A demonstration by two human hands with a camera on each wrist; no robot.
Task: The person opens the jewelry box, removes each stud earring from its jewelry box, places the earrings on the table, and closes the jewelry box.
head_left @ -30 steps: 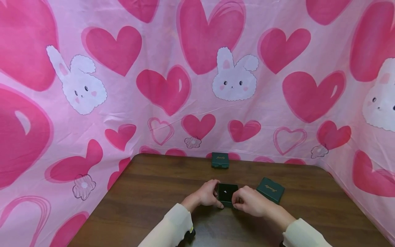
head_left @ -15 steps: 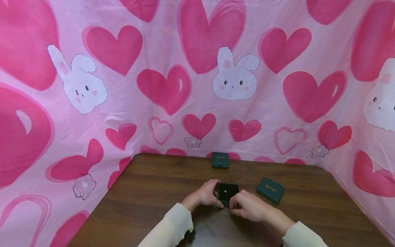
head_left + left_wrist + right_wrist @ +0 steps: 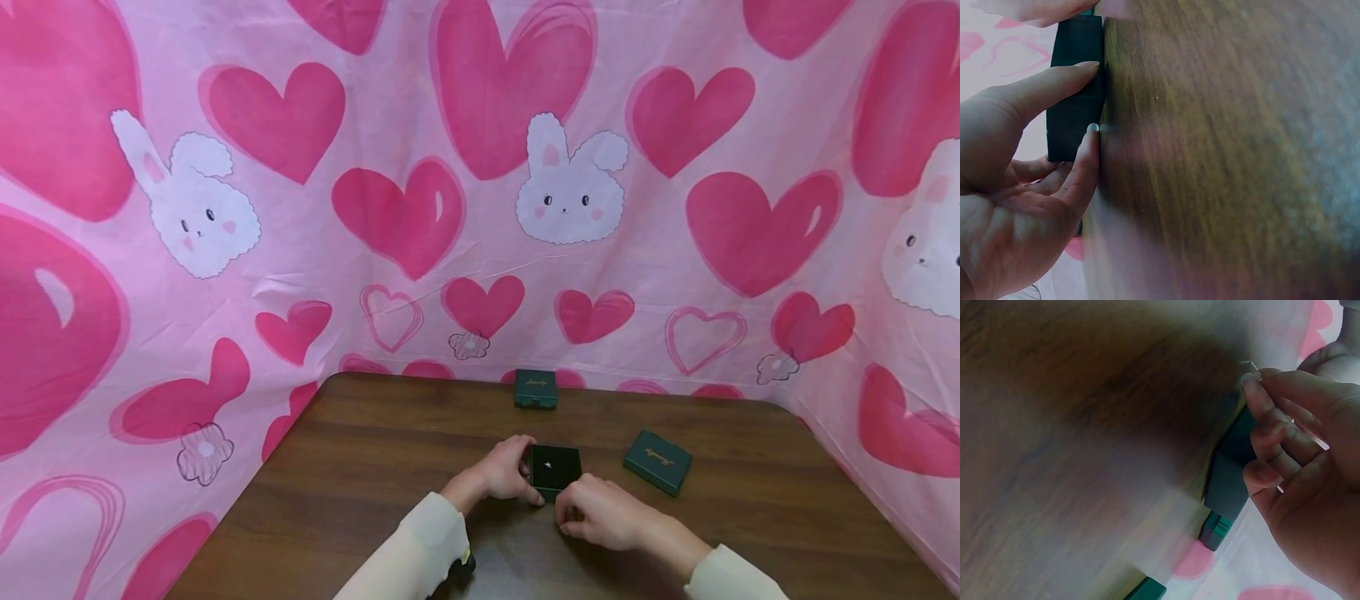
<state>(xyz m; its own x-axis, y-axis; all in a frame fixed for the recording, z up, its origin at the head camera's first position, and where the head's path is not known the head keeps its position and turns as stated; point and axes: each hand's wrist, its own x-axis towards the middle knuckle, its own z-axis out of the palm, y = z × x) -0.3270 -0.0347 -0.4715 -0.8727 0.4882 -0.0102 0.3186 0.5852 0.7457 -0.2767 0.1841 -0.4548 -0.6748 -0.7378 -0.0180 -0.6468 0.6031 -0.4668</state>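
An open dark green jewelry box [image 3: 555,479] with a black insert sits on the table. A tiny silvery piece [image 3: 548,466] shows bright on the insert. My left hand [image 3: 504,471] grips the box from its left side, thumb [image 3: 1066,83] along the near wall and fingers around the left side. Just off the box's near right corner is my right hand [image 3: 600,510], its fingers curled. In the right wrist view, thumb and forefinger pinch a small, thin, shiny piece [image 3: 1253,364] that sticks out past the fingertips; its kind is too small to tell.
A flat dark green box lid [image 3: 658,462] with gold lettering lies to the right of the open box. Farther back stands a closed green box [image 3: 536,389], also gold-lettered. Pink cloth with hearts and rabbits [image 3: 570,187] hangs behind the brown wooden table [image 3: 397,433].
My right hand has moved off the box's right side, down and slightly left toward me, uncovering more of the black insert. The left hand and the box have stayed put.
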